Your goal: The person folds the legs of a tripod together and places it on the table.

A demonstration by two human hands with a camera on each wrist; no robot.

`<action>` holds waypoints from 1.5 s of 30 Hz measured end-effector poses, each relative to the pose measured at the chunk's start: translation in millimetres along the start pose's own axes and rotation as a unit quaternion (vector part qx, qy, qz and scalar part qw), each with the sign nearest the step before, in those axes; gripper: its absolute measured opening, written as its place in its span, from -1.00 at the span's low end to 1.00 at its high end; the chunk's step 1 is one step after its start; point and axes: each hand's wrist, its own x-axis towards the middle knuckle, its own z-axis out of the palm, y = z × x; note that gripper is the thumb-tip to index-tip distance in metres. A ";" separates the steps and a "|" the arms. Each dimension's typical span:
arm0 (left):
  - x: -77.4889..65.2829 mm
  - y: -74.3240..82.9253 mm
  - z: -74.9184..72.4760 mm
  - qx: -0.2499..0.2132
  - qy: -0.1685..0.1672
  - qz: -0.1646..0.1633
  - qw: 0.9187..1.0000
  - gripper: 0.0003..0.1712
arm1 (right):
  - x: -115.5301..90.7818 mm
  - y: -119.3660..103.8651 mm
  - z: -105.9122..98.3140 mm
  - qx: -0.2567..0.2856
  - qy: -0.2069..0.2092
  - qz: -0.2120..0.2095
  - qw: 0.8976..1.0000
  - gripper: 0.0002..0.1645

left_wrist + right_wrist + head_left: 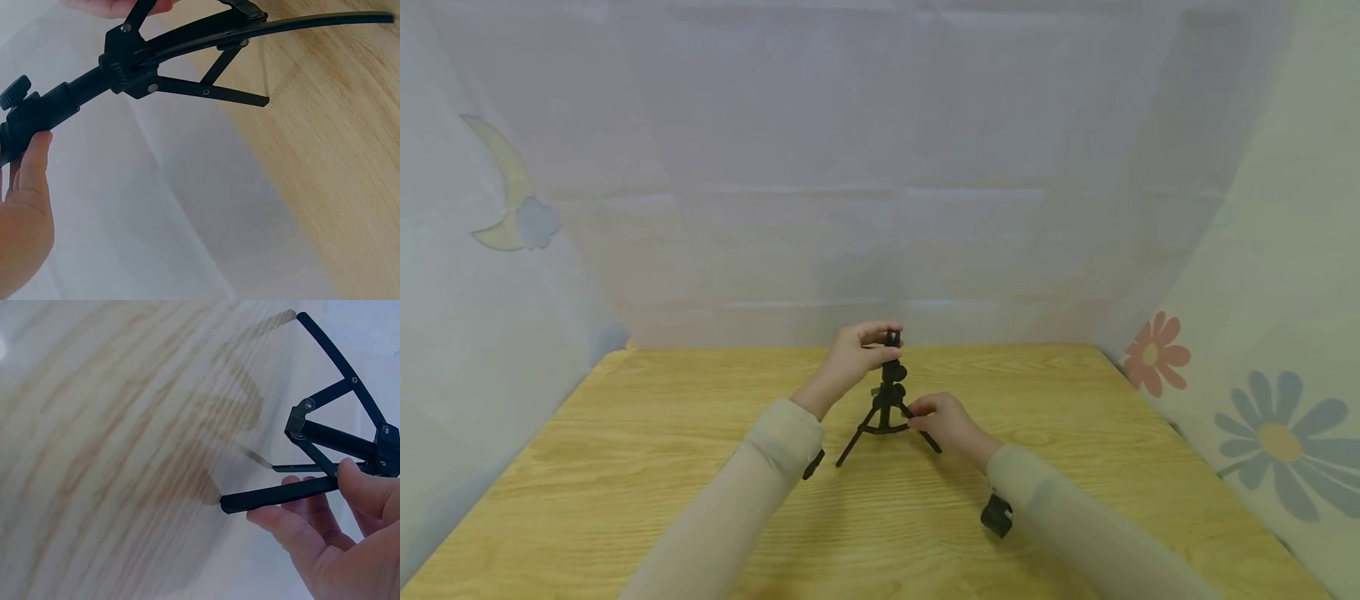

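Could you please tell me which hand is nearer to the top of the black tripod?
Left. The left hand grips the tripod right at its top, while the right hand is lower down, pinching one leg.

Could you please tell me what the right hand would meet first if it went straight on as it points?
The right hand would first push against the slim black tripod leg it pinches; beyond, probably the black cylindrical central column, though depth is unclear.

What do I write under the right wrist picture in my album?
Right hand holding one leg of a black tripod, wooden table in view.
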 end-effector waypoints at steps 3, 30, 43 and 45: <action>0.1 -1.4 0.0 -0.008 0.007 -0.002 1.000 -0.55 | -0.3 -0.1 1.9 0.005 0.004 -0.005 1.000 -0.83; -4.7 -0.4 11.5 -0.088 0.021 -0.008 0.996 -0.62 | -11.7 6.2 2.7 0.155 0.002 -0.006 0.988 -0.74; -1.8 -5.4 10.0 -0.085 0.000 0.014 0.996 -0.61 | -5.1 10.1 -0.2 0.230 -0.037 -0.011 0.972 -0.74; -1.8 -4.9 10.1 -0.088 -0.002 0.010 0.996 -0.62 | -5.2 9.7 -0.5 0.239 -0.041 -0.010 0.970 -0.76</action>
